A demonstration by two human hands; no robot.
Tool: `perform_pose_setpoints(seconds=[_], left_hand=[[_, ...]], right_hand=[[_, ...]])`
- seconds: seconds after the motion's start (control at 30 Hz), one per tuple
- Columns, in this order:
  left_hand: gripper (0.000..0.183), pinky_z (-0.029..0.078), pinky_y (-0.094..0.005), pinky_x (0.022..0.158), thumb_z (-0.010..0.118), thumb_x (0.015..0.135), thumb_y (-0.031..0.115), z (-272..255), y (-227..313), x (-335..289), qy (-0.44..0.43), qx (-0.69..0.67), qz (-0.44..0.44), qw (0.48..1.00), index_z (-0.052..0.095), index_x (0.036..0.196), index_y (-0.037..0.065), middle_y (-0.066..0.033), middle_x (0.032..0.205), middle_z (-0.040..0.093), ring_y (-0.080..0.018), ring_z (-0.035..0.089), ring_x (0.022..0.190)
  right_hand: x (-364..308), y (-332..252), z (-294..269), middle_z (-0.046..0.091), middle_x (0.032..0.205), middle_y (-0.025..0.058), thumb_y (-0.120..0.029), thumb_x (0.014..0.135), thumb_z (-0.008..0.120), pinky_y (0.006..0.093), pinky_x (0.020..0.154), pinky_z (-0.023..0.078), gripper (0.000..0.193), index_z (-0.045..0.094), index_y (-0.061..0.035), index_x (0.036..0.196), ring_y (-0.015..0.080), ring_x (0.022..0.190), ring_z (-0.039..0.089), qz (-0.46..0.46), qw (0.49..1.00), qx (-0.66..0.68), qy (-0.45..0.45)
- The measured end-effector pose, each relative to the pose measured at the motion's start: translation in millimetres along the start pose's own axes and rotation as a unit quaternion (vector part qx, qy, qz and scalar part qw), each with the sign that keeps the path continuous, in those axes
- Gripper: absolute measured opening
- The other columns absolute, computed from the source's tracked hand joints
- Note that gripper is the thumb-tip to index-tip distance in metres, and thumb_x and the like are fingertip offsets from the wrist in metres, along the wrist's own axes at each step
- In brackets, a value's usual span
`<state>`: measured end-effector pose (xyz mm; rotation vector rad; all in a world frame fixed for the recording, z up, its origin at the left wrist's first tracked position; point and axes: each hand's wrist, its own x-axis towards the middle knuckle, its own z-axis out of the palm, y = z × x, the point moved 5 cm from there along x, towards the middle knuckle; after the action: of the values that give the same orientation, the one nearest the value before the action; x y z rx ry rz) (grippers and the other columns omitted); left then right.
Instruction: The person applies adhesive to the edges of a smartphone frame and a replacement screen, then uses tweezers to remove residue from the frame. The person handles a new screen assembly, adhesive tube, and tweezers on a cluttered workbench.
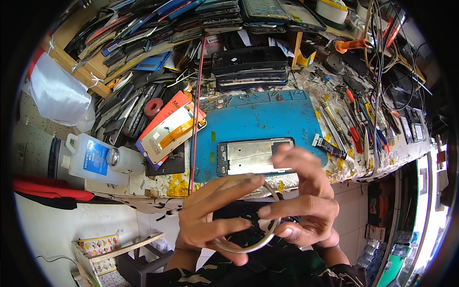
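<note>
Above my lap I hold a thin, pale ring that looks like a roll of narrow tape [249, 248]. My left hand [213, 210] grips it, its fingers spread through and around the ring. My right hand [311, 205] is at the ring's right side, with one fingertip over the rim and the thumb close beside it. Its raised forefinger is smeared by motion. Just beyond my hands a phone frame [248, 160] with a silver inner plate lies on the blue work mat [258, 112]. The right fingers overlap the frame's right end.
A phone screen part [167, 136] with an orange flex cable lies left of the mat, near a plastic bottle [91, 155]. Stacked phone parts [248, 62] line the back. A black tube [330, 146], screwdrivers and pliers [354, 134], and hanging cables [380, 71] are at the right.
</note>
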<state>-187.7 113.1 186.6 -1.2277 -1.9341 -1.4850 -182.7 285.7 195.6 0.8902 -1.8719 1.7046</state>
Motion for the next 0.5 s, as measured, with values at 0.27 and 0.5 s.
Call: perform_pose_setpoints(seconds=[0.27, 0.5], left_hand=[[0.068, 0.042, -0.0254, 0.040, 0.055, 0.076, 0.074, -14, -16, -10, 0.097, -0.018, -0.081, 0.992, 0.046, 0.064, 0.007, 0.0034, 0.048, 0.042, -0.0170, 0.059, 0.044], [0.072, 0.035, -0.0261, 0.039, 0.053, 0.074, 0.077, -13, -14, -9, 0.101, 0.072, -0.043, 0.991, 0.045, 0.063, 0.006, 0.0011, 0.047, 0.039, -0.0171, 0.055, 0.042]], right_hand=[[-16, 12, 18, 0.071, 0.083, 0.0149, -0.002, 0.079, 0.067, 0.0387, 0.080, 0.051, 0.008, 0.069, 0.0044, 0.083, 0.0275, 0.081, 0.068, 0.213, 0.938, 0.258, -0.096], [-30, 17, 31, 0.067, 0.085, 0.0081, 0.006, 0.084, 0.058, 0.0264, 0.071, 0.053, 0.013, 0.064, 0.0037, 0.095, 0.0127, 0.081, 0.067, 0.295, 0.861, 0.411, -0.058]])
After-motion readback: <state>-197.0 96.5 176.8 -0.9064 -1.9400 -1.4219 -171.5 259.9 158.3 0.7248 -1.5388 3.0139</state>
